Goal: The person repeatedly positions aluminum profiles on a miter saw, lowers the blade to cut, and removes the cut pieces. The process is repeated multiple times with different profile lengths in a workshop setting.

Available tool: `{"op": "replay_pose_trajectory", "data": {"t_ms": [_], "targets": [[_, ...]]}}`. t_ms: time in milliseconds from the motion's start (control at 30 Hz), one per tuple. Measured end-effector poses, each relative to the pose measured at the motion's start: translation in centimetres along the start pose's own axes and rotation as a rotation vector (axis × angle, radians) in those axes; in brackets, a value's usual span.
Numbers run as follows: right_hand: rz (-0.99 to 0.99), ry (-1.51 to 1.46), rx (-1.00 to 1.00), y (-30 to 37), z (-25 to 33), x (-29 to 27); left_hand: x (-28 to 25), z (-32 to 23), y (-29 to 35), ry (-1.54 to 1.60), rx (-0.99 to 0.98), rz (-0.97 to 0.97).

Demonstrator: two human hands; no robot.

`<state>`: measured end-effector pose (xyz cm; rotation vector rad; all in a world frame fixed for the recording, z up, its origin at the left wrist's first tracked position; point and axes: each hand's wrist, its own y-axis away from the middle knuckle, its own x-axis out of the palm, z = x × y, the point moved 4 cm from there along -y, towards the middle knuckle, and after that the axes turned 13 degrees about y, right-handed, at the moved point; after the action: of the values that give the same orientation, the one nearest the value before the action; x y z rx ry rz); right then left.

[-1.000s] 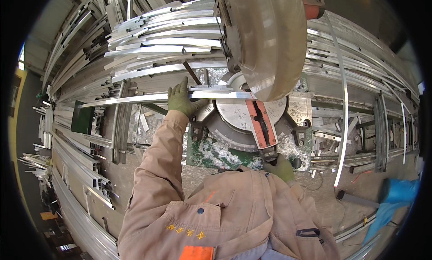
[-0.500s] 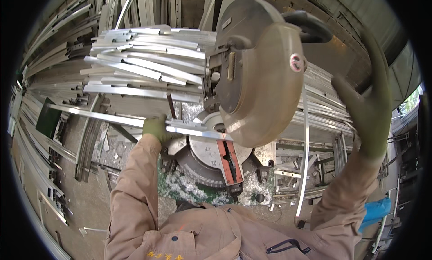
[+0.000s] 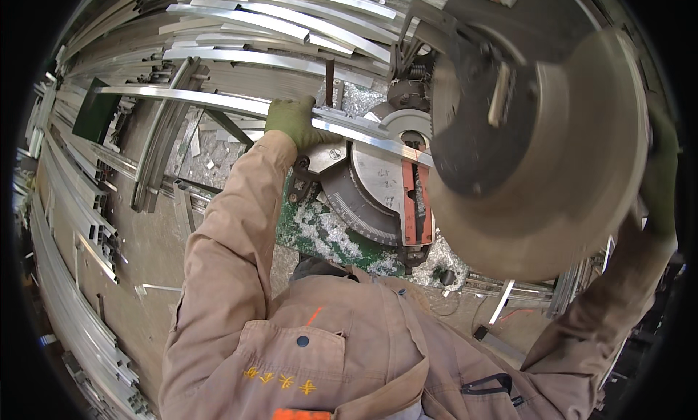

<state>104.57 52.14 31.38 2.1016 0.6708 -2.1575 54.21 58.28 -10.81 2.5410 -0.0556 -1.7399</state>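
A big pile [image 3: 291,17] of silver bars fills the far side of the shop, and shiny bits [image 3: 331,232] lie on the green table [image 3: 288,216]. The left hand [image 3: 291,122] is closed around a long bar [image 3: 196,98]. The bar goes from the green board [image 3: 97,113] on the left, over the red strip [image 3: 409,209], to the big saw [image 3: 523,224]. The right hand [image 3: 660,173] is up by the saw, on the right; I cannot tell if it grips. The chest pocket [image 3: 294,356] has its flap down, so its inside is hidden.
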Motion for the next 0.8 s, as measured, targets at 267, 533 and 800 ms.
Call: {"op": "replay_pose_trajectory", "data": {"t_ms": [267,533,800], "targets": [[-0.127,0.133,-0.099,14.6,4.3,6.3,0.3,-0.4,-0.7,0.011,-0.017,0.042],[-0.249,0.139,-0.134,16.0,5.6,8.2,0.8,0.1,-1.3,0.01,-0.012,0.045],[-0.222,0.206,-0.18,15.9,5.8,8.1,1.3,0.2,-1.3,0.002,0.0,0.013]]}}
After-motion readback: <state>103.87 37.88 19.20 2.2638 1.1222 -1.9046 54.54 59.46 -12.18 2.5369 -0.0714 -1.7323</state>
